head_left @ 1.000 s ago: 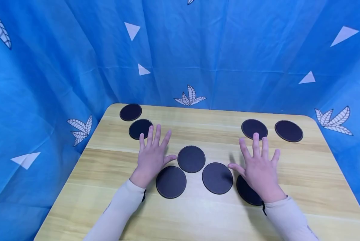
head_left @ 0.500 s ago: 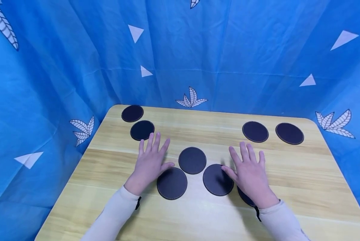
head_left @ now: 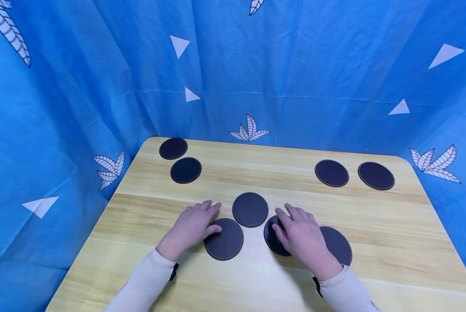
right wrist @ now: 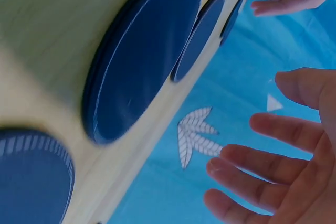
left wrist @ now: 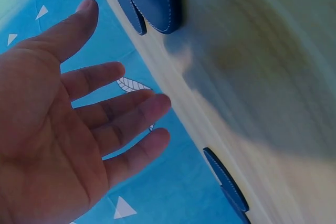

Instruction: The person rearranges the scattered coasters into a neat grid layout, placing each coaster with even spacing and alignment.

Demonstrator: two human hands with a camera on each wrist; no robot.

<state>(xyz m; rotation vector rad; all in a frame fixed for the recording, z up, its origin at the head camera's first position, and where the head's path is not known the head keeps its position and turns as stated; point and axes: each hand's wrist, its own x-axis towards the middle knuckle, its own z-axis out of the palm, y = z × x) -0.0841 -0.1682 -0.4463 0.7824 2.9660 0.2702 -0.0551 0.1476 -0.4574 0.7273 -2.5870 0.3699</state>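
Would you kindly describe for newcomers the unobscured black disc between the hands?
On the table, look between the left hand and right hand. The black disc lies farther back than three partly hand-covered discs; unlike them, it shows whole in the head view.

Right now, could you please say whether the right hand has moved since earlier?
Yes, the right hand has moved left and slightly back, away from the rightmost disc.
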